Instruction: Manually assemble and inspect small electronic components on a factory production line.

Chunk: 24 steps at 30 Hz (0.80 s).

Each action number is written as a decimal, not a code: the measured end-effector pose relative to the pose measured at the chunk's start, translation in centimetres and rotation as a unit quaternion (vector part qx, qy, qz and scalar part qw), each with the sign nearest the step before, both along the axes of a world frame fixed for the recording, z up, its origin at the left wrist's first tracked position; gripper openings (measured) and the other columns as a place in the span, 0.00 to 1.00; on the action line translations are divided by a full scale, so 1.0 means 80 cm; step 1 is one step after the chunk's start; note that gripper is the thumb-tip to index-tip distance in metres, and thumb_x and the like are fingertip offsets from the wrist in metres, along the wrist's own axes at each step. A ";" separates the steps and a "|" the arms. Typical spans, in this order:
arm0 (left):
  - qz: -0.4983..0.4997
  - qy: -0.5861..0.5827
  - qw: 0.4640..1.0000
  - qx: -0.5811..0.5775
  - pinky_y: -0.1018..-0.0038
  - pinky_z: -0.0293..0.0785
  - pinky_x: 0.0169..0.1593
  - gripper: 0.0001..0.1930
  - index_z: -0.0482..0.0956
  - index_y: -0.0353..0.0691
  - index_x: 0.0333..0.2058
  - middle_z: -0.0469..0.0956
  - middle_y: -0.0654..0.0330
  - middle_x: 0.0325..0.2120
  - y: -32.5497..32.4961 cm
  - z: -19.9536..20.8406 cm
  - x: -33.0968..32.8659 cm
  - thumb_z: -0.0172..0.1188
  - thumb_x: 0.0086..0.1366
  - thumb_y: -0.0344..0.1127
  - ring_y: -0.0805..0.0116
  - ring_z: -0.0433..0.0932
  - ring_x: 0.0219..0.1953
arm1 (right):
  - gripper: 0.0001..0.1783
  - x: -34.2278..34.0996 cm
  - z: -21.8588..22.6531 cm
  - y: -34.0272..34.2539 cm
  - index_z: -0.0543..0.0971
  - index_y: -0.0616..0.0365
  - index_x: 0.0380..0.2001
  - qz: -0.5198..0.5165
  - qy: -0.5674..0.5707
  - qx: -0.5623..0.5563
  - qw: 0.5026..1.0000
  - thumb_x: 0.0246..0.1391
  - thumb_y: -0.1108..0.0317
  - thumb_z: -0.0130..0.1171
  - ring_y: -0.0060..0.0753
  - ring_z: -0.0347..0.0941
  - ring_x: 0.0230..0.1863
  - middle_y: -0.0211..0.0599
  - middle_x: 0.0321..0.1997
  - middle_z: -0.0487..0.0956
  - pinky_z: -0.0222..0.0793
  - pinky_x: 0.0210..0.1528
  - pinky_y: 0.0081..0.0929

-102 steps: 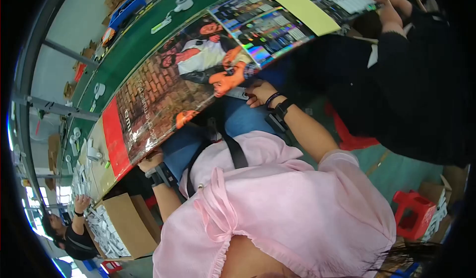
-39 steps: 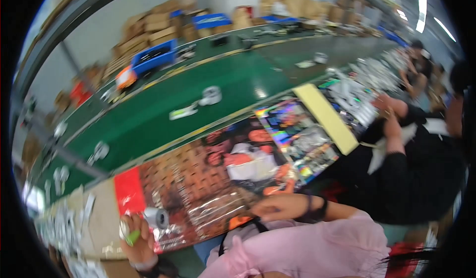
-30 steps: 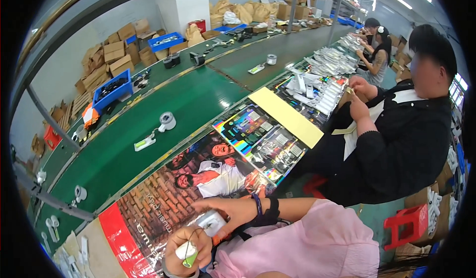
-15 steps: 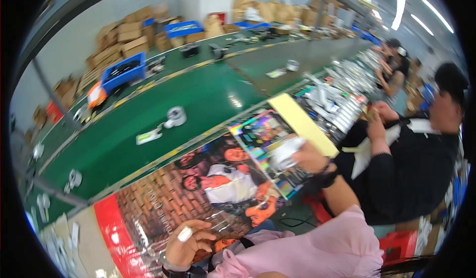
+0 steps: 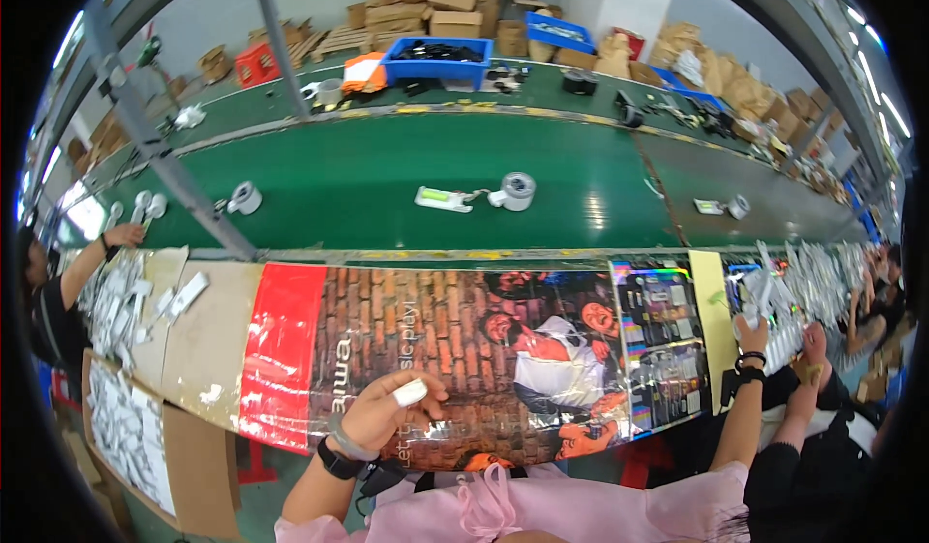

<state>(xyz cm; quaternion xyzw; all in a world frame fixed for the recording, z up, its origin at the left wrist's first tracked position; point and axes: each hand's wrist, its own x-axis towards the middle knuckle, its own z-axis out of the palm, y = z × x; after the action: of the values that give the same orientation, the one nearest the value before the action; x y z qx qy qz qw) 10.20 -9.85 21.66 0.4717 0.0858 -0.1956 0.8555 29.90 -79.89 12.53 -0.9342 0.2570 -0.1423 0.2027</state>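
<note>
My left hand hovers over a glossy printed sheet with a brick-wall picture. Its fingers are loosely bent and apart, and a white wrap sits around one of them. Nothing is held in it. At the right, beyond the pale yellow strip, my right hand has its fingers closed on a white piece at the edge of a heap of shiny wrapped parts. The piece's exact kind is unclear.
A green conveyor belt runs behind, carrying white round units with attached flat pieces. On the left are white plastic parts, a carton and a co-worker's arm. Another person's hand is close on the right.
My view has levelled and swung left. My right hand, with something white, has moved from above the dark printed panel to the heap on the right. My left hand still hovers over the sheet.
</note>
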 end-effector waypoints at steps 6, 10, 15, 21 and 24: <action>-0.031 -0.038 0.995 0.084 0.79 0.74 0.33 0.12 0.73 0.36 0.42 0.74 0.60 0.34 0.011 0.004 0.049 0.48 0.68 0.38 0.74 0.75 0.35 | 0.40 0.010 0.025 -0.012 0.64 0.65 0.56 0.027 -0.120 -0.234 0.964 0.42 0.56 0.66 0.55 0.63 0.57 0.57 0.56 0.68 0.58 0.59 0.41; -0.029 -0.074 0.993 0.083 0.81 0.73 0.29 0.11 0.73 0.37 0.42 0.75 0.62 0.32 0.034 0.020 0.089 0.48 0.68 0.37 0.76 0.75 0.32 | 0.31 0.036 0.078 0.117 0.65 0.63 0.55 0.181 -0.134 -0.166 0.960 0.48 0.66 0.60 0.53 0.61 0.59 0.51 0.57 0.67 0.53 0.62 0.40; 0.110 -0.101 0.984 0.099 0.83 0.71 0.25 0.10 0.72 0.39 0.44 0.75 0.63 0.32 0.086 0.007 0.095 0.49 0.67 0.34 0.78 0.75 0.26 | 0.27 0.055 0.149 0.357 0.67 0.61 0.53 0.475 -0.106 -0.006 0.874 0.46 0.73 0.59 0.48 0.62 0.59 0.46 0.56 0.68 0.54 0.62 0.36; 0.235 -0.116 0.958 0.120 0.81 0.64 0.19 0.11 0.72 0.39 0.46 0.73 0.65 0.29 0.185 0.007 0.071 0.49 0.67 0.34 0.78 0.71 0.22 | 0.26 0.061 0.224 0.619 0.70 0.57 0.51 0.725 0.057 0.059 0.684 0.47 0.64 0.62 0.42 0.65 0.56 0.42 0.55 0.69 0.61 0.55 0.31; 0.279 -0.073 0.956 0.048 0.82 0.55 0.15 0.12 0.71 0.38 0.44 0.67 0.68 0.22 0.244 0.006 0.065 0.48 0.67 0.37 0.81 0.60 0.16 | 0.25 0.076 0.228 0.763 0.71 0.56 0.50 0.789 0.112 0.092 0.597 0.50 0.59 0.62 0.38 0.68 0.50 0.41 0.51 0.70 0.65 0.50 0.30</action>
<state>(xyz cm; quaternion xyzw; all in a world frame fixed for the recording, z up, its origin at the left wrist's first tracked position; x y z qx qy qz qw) 15.43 9.68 22.15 0.4825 0.1606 0.0906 0.8563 35.98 -18.86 30.79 -0.7580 -0.5476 0.2028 0.2907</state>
